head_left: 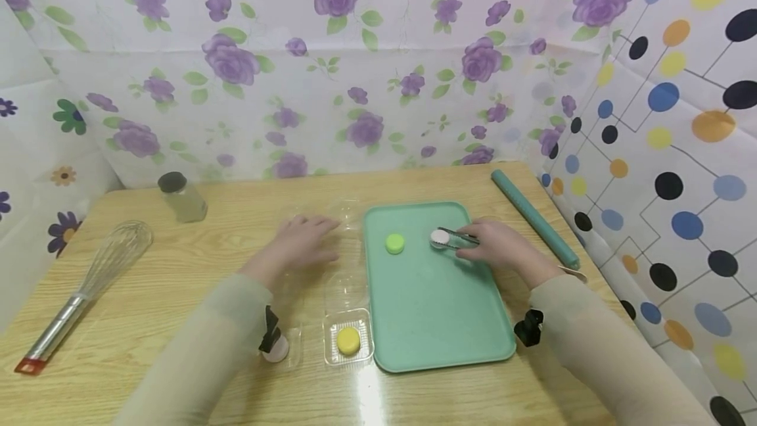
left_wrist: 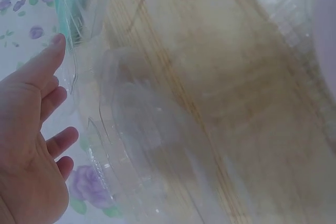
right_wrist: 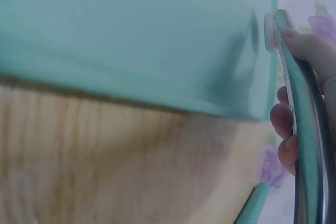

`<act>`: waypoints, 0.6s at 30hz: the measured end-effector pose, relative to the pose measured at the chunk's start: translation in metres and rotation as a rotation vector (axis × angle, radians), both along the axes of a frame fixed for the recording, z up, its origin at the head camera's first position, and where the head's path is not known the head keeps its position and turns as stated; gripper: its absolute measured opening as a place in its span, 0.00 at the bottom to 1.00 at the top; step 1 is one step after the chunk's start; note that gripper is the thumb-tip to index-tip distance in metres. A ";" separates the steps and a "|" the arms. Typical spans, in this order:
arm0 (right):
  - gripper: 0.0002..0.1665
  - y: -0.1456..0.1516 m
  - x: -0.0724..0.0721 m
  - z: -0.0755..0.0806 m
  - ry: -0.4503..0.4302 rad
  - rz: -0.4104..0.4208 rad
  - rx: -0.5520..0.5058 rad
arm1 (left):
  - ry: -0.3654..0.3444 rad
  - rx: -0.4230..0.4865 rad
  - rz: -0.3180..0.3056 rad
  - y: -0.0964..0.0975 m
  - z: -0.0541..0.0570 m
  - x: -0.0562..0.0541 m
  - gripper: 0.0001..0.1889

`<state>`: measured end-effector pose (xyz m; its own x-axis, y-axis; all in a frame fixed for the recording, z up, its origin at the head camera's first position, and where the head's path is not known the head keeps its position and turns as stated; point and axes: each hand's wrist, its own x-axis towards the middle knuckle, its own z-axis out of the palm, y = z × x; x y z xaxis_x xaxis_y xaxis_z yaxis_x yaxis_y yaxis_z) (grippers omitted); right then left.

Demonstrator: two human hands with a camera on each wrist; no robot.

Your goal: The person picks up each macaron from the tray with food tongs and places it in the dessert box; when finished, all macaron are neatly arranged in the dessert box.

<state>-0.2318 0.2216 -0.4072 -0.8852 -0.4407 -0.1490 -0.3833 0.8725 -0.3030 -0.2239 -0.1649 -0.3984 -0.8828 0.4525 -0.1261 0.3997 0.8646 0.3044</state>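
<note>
My right hand (head_left: 499,245) grips metal tongs (right_wrist: 311,140) over the far right part of the green tray (head_left: 437,314). Between the tongs' tips is a small round pale pink macaron (head_left: 440,238), held above the tray. A bright green macaron (head_left: 394,243) lies on the tray to its left. My left hand (head_left: 298,242) is left of the tray with its fingers spread loosely and nothing in them. It hovers over clear plastic boxes (left_wrist: 152,129). In the nearer box (head_left: 368,347) sits a yellow macaron (head_left: 348,340). A pale pink macaron (head_left: 275,349) shows partly behind my left wrist.
A teal rolling pin (head_left: 535,219) lies along the table's right side, with a spoon-like handle (head_left: 573,273) by my right wrist. At the left are a whisk (head_left: 112,265) and a dark-lidded jar (head_left: 183,199). Patterned cloth (head_left: 337,84) hangs behind the table (head_left: 201,248).
</note>
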 end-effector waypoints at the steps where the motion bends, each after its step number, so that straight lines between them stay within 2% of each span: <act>1: 0.31 -0.001 0.000 0.001 0.006 0.004 -0.004 | -0.001 0.000 -0.002 0.000 0.000 0.000 0.37; 12: 0.31 -0.033 -0.004 0.017 0.062 0.088 -0.011 | 0.013 -0.029 -0.011 0.002 -0.001 0.000 0.35; 18: 0.31 -0.055 -0.007 0.023 0.070 0.138 -0.029 | 0.010 -0.039 -0.002 0.002 -0.003 0.000 0.39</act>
<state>-0.2388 0.1665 -0.3846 -0.8236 -0.5622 -0.0746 -0.5202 0.8013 -0.2956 -0.2241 -0.1627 -0.4010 -0.8832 0.4493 -0.1346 0.4045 0.8749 0.2663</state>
